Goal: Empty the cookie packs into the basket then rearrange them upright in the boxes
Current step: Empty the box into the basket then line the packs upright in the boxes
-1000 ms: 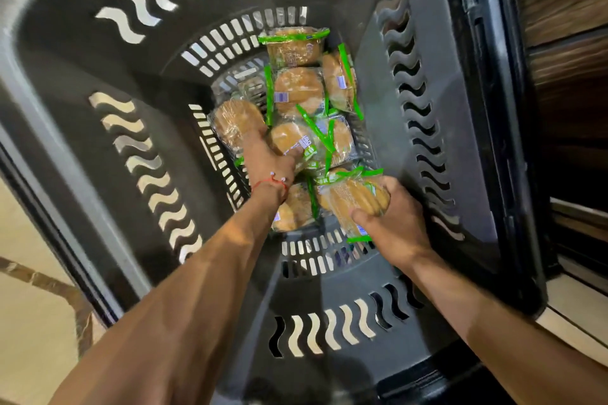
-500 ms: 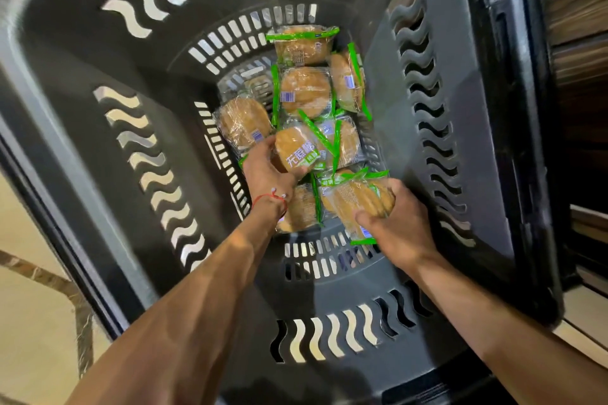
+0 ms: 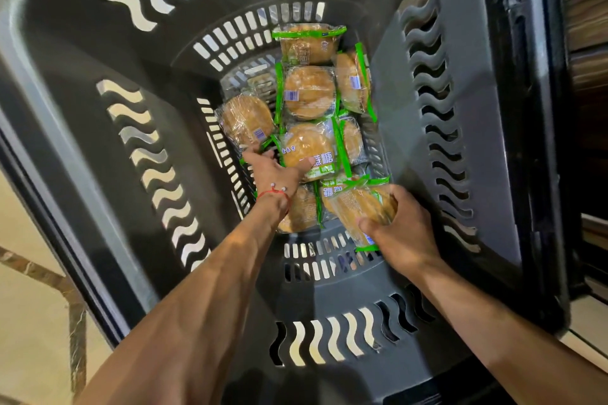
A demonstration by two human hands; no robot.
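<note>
Reaching in: both forearms go down to the floor of the dark slotted basket (image 3: 131,43)
Left hand (image 3: 273,174): thumb laid on the printed face of a cookie pack (image 3: 309,148) at the middle of the basket floor; fingers tucked past its edge, pinching it; red thread bracelet (image 3: 274,195) on the wrist
Right hand (image 3: 403,230): fingers curled round a bundle of packs (image 3: 357,204) beside the basket's right wall; how many, cannot tell
Loose packs (image 3: 309,92): lying overlapped toward the basket's far end; one by its left wall, just beyond the left fingers
In the way: the basket's tall walls close round both arms
Outside: pale tiled floor (image 3: 26,306) left of the basket
</note>
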